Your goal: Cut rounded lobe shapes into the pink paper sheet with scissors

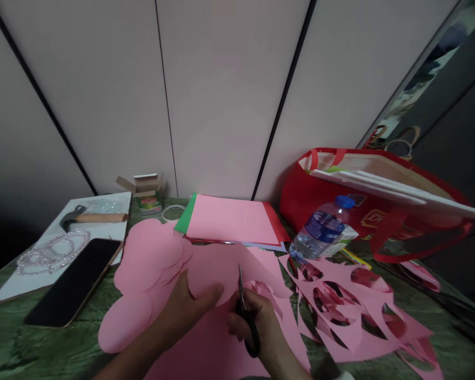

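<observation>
So my right hand [261,319] is gripping the scissors [241,296], and my left hand [186,303] is pinching a pink paper piece [214,269] — that's sitting just left of the scissors, up at the blades. Rounded pink cutouts [150,258] are lying farther left of the scissors, holey pink scraps [364,305] are sprawling right of the scissors — phone's [73,285] lying far left of them.

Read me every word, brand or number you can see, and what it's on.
No whole word is readable.
Red bag: perhaps "j", in yellow, the rest unclear; its gold emblem is too blurred.
Bottle label: pale print, too blurred.
Small box: print on its side, too small.
Elsewhere, I can make out no text.
</observation>
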Available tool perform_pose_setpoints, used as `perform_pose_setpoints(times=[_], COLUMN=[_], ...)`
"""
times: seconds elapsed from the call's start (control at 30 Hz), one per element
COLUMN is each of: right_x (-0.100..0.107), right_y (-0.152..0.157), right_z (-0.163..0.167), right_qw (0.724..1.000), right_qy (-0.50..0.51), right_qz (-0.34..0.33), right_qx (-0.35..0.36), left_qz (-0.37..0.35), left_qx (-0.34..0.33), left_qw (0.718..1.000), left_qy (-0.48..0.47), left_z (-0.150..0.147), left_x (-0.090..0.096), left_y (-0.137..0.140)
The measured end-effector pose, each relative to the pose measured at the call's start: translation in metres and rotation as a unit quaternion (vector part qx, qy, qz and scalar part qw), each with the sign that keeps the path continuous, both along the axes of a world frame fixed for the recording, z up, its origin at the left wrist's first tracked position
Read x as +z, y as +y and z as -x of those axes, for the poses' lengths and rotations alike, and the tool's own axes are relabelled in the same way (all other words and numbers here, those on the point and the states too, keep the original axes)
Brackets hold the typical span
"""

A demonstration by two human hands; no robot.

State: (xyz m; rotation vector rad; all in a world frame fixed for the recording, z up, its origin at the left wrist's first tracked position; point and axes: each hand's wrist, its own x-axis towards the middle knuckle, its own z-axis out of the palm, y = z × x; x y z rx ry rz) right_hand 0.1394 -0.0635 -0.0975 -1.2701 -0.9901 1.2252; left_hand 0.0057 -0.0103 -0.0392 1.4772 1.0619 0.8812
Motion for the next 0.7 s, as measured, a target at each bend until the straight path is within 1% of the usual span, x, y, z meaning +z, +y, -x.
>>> perform_pose_setpoints(times=[0.1,0.27,0.43,0.6,0.7], right_x=[0.0017,0.0025,0.0072,0.0075,0.0054], right_y=[0.0002,0.0,-0.001,-0.0014,-0.0019], right_z=[0.0013,0.0019,0.0025,0.003,0.0026], right_qw=[1.0,1.0,1.0,0.999,0.999], right_qy=[0.005,0.007,0.005,0.026,0.039], right_qz=[0.007,0.014,0.01,0.022,0.013], right_qx=[-0.007,-0.01,-0.005,-0.011,0.001], left_qz=[-0.003,-0.004,-0.002,-0.015,-0.02], left_qx=[-0.007,0.011,-0.014,0.024,0.034], left_qw=[1.0,1.0,1.0,1.0,0.999], left_qy=[0.004,0.01,-0.015,0.013,0.002], left_z=[0.0005,0.0017,0.0017,0.0007,-0.0037], left_x=[0.0001,-0.0034,-0.0046,-0.0015,0.0026], left_y=[0.0002,0.0022,0.0027,0.0031,-0.0006])
